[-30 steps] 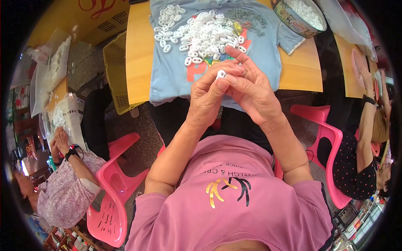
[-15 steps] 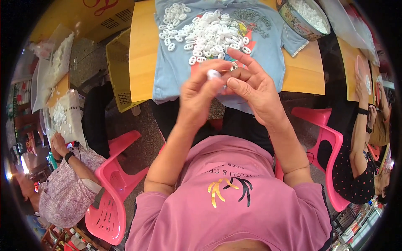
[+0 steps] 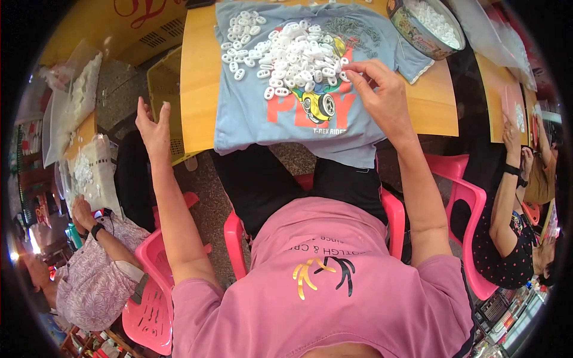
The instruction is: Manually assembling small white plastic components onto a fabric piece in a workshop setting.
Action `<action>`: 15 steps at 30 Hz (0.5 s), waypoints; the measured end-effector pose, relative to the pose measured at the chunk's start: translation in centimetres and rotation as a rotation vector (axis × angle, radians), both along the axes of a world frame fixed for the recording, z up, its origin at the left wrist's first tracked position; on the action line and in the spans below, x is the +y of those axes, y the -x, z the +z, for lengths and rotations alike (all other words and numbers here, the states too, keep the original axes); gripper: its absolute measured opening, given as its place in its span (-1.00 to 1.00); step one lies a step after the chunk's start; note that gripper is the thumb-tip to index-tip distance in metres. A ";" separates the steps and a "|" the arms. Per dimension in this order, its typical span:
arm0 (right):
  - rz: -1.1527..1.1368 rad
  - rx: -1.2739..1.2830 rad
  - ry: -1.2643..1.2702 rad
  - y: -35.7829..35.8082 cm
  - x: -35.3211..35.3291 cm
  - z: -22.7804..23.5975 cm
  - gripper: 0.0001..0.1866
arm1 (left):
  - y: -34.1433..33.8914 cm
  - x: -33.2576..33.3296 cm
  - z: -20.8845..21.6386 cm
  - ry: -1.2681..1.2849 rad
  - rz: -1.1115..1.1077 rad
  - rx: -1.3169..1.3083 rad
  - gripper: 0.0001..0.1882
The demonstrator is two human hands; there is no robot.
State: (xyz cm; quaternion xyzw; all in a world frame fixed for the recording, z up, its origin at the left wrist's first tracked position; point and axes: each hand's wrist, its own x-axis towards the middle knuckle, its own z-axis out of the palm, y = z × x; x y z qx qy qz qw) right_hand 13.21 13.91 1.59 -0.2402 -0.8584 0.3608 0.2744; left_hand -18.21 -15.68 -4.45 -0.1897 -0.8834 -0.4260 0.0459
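The person sits on a pink plastic chair [image 3: 391, 218] at a wooden table [image 3: 197, 77], over which a light blue printed T-shirt [image 3: 262, 116] lies spread flat. A heap of small white oval plastic pieces [image 3: 292, 56] rests on the upper part of the shirt, with looser ones scattered toward its left shoulder. The right hand [image 3: 385, 95] reaches onto the shirt at the right edge of the heap, its thumb and forefinger pinched narrow on one of the white pieces, the other fingers curled loosely. The left hand [image 3: 154, 128] is well away from the heap, raised off the left edge of the table with the palm open, fingers spread and holding nothing, just beside a yellow plastic crate [image 3: 164, 77]. A round tin [image 3: 425, 27] filled with more white pieces stands at the table's far right corner, near the shirt's sleeve. On the left, another person in a patterned top [image 3: 95, 280] sits by clear bags of white pieces [image 3: 80, 95]; on the right, a second person's arm [image 3: 507, 191] with a dark wristband shows beside another pink chair [image 3: 471, 238].
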 end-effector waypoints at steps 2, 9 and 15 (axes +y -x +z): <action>0.010 0.053 -0.051 0.7 -0.4 0.1 -0.87 | -1.1 0.7 0.2 0.005 -0.058 0.130 -0.38; 0.060 0.000 -0.477 3.3 -0.8 -0.6 -0.86 | -10.5 7.5 4.6 -0.277 -0.340 0.199 -0.58; 0.113 -0.063 -0.435 3.3 -2.0 -0.3 -0.85 | -16.1 10.6 5.1 -0.318 -0.600 0.191 -0.71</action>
